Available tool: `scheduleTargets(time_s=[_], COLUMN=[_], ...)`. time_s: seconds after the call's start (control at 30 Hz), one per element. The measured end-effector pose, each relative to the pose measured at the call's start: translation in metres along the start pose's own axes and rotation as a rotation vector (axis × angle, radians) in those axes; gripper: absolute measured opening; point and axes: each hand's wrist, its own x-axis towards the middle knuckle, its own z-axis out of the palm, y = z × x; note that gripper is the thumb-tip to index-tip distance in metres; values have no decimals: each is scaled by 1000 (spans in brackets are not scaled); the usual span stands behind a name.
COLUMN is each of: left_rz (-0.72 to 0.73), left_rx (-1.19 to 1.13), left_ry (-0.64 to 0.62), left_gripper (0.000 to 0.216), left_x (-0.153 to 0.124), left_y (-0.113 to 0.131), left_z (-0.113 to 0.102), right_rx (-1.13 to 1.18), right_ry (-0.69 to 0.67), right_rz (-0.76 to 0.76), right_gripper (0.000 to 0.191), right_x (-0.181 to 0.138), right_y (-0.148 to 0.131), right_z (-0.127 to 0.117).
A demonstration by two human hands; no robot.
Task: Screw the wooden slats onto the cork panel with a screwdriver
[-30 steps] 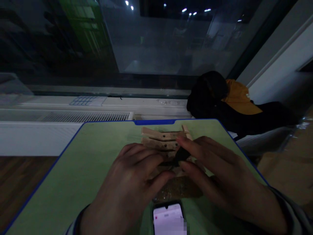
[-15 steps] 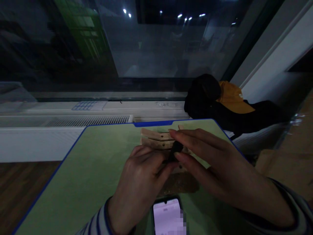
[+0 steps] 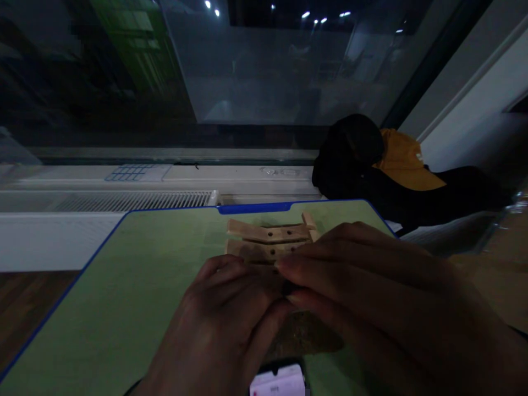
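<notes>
Close together over the table, both of my hands meet at a small black piece [image 3: 289,287], mostly covered by fingers, its kind unclear. My right hand [image 3: 355,280] pinches its end between thumb and fingertips. With fingers curled, my left hand [image 3: 231,308] comes up against the same spot; what lies inside its grip is hidden. Just beyond my fingers lie pale wooden slats with round holes, a far slat [image 3: 247,228] and a nearer slat [image 3: 249,248]. A short wooden block [image 3: 308,221] stands at their right end. Under my hands shows a brown, shiny flat piece [image 3: 307,334].
A phone [image 3: 280,383] with a lit screen lies at the near edge of view on the green, blue-rimmed table [image 3: 157,264]. Behind it are a radiator [image 3: 136,201], a windowsill [image 3: 243,175], an orange cap [image 3: 406,159] and dark cloth [image 3: 350,159].
Both hands have come lower and nearer to me in view, showing more of the slats. The right hand has tilted over the black piece, so less of it shows. The view has shifted slightly.
</notes>
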Motion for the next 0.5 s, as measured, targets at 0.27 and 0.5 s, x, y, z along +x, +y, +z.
scheduleTargets(time_s=[0.27, 0.5], left_rz=[22, 23], left_rx=[-33, 6], left_ry=[-22, -10], left_gripper=[10, 5], left_x=[0, -3], left_y=[-4, -7], left_z=[-1, 1], right_rx=[-17, -30], right_ry=[40, 38], right_rz=[-82, -24], right_gripper=[25, 27], right_x=[-2, -3], right_y=[-3, -1], right_z=[-4, 3])
